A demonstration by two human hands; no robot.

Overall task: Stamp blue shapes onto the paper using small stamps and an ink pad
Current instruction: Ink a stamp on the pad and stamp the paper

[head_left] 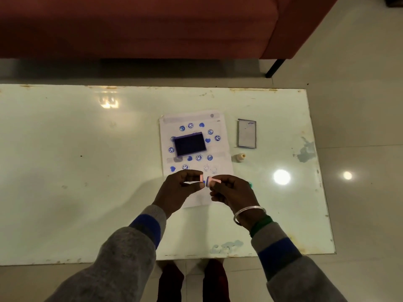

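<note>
Head view: left hand (pixel 181 187) pinches a pink stamp (pixel 201 178), right hand (pixel 232 190) a blue-faced stamp (pixel 211 180), above the paper (pixel 222 150) near the table's (pixel 87 171) front edge; ink flat on the ink pad (pixel 189 147), then press squarely

Red sofa (pixel 152 27), pale glossy table (pixel 65 171), small cream bottle (pixel 240 157), shiny tiled floor (pixel 359 105)

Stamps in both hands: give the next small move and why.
Probably carry the stamp in the right hand up to the open ink pad and press it in. The left hand pinches a second stamp; both hover over the paper, where the nearest smiley prints look faint beside the bold blue ones farther up, so fresh ink seems due.
</note>
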